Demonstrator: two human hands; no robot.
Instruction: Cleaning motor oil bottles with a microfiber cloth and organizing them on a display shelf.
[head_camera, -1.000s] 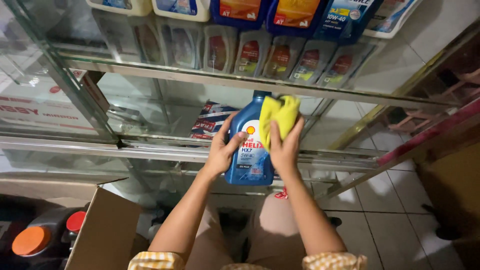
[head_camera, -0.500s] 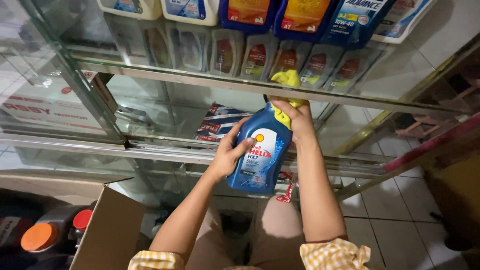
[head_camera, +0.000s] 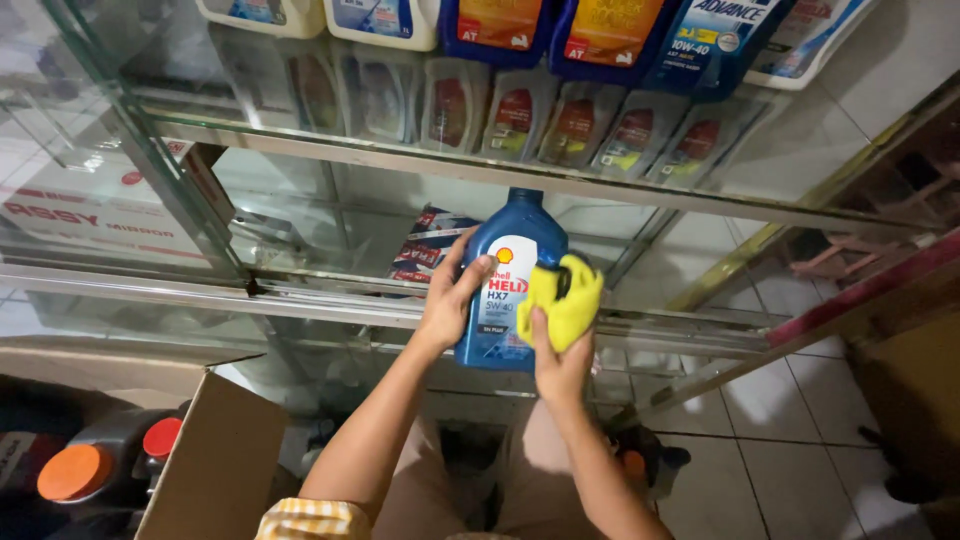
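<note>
I hold a blue plastic oil bottle (head_camera: 510, 255) upright in front of a glass display shelf (head_camera: 500, 170). My left hand (head_camera: 452, 300) grips the bottle's left side, thumb across the label. My right hand (head_camera: 560, 360) presses a bunched yellow cloth (head_camera: 562, 300) against the bottle's lower right side. The bottle's dark cap points up, just under the shelf's metal edge.
Rows of blue, white and grey oil bottles (head_camera: 560, 40) stand on the glass shelf above. Red and blue boxes (head_camera: 425, 250) lie inside the cabinet. An open cardboard box (head_camera: 215, 465) and jugs with orange caps (head_camera: 68, 470) are at lower left. Tiled floor (head_camera: 790, 450) lies at right.
My right hand with the yellow cloth has moved from the bottle's cap down to its lower right side. The bottle has gone from tilted to upright.
</note>
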